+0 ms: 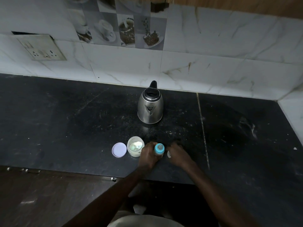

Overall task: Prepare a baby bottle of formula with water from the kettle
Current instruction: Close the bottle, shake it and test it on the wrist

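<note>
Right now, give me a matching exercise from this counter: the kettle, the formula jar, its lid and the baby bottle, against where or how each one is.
Things:
1. kettle
2. jar
3. lid
4. baby bottle

States:
A. gripped by the left hand
B. lying flat, leftmost of the four
C. open at the top
D. standing farthest back

Pairs: 1-D, 2-C, 3-B, 4-A
</note>
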Tool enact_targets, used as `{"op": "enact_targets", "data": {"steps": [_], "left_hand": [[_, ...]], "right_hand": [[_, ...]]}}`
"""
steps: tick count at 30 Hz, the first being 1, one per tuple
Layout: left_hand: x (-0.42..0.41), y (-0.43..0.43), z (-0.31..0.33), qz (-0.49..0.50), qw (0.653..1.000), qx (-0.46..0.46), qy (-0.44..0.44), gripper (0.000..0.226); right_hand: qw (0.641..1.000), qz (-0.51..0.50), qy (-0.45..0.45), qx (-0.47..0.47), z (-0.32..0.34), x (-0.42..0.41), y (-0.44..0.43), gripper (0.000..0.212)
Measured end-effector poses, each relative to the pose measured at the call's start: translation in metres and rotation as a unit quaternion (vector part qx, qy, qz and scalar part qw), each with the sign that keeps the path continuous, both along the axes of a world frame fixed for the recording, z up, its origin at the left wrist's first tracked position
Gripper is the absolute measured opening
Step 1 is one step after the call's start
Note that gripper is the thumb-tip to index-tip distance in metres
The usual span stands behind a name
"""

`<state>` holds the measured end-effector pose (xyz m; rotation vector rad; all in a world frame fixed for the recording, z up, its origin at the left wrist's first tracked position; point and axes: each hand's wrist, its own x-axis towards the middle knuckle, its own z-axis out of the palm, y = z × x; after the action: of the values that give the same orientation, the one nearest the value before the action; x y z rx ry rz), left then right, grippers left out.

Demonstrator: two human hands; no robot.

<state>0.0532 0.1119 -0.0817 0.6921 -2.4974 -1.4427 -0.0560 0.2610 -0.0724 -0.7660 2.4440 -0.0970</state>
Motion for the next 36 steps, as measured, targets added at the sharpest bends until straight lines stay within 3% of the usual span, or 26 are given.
{"op": "enact_targets", "data": {"steps": [2, 5, 7, 9, 11, 12, 16, 20, 23, 28, 31, 36], "left_hand": [[0.000, 0.000, 0.000, -0.002, 1.000, -0.003, 0.001, 0.033], [0.000, -0.001, 0.001, -0.005, 1.000, -0.002, -0.001, 0.036], [0.000, -0.001, 0.000, -0.003, 1.000, -0.002, 0.000, 0.038], [0.001, -0.001, 0.000, -0.003, 1.000, -0.005, 0.003, 0.039], [0.001, -0.001, -0.001, -0.004, 1.000, -0.007, 0.003, 0.041], [0.001, -0.001, -0.002, -0.003, 1.000, -0.008, 0.002, 0.042], [0.000, 0.000, -0.003, 0.009, 1.000, -0.009, -0.007, 0.045], [0.000, 0.001, -0.005, 0.020, 1.000, -0.017, -0.006, 0.040], [0.000, 0.000, -0.006, 0.011, 1.000, -0.009, 0.003, 0.039], [0.000, 0.000, -0.007, 0.012, 1.000, -0.021, 0.014, 0.040], [0.001, 0.000, -0.008, 0.007, 1.000, -0.013, 0.013, 0.040], [0.000, -0.002, -0.012, 0.004, 1.000, -0.004, 0.002, 0.043]], "right_hand": [[1.000, -0.024, 0.015, -0.013, 0.021, 0.008, -0.003, 0.020], [0.989, -0.109, 0.006, -0.096, 0.050, 0.003, -0.008, 0.025], [0.954, -0.224, -0.034, -0.196, 0.068, -0.003, -0.011, 0.036], [0.895, -0.301, -0.094, -0.314, 0.080, -0.006, -0.016, 0.035], [0.849, -0.313, -0.167, -0.391, 0.090, -0.004, -0.022, 0.039], [0.848, -0.296, -0.174, -0.404, 0.093, -0.002, -0.024, 0.044], [0.891, -0.191, -0.168, -0.377, 0.087, 0.003, -0.021, 0.050], [0.952, -0.031, -0.078, -0.296, 0.084, 0.002, -0.014, 0.051], [0.956, 0.060, -0.024, -0.286, 0.080, 0.003, -0.016, 0.049], [0.958, 0.126, 0.025, -0.255, 0.079, 0.006, -0.024, 0.048], [0.957, 0.151, 0.043, -0.243, 0.078, 0.009, -0.030, 0.039], [0.967, 0.141, 0.054, -0.206, 0.076, 0.008, -0.033, 0.042]]}}
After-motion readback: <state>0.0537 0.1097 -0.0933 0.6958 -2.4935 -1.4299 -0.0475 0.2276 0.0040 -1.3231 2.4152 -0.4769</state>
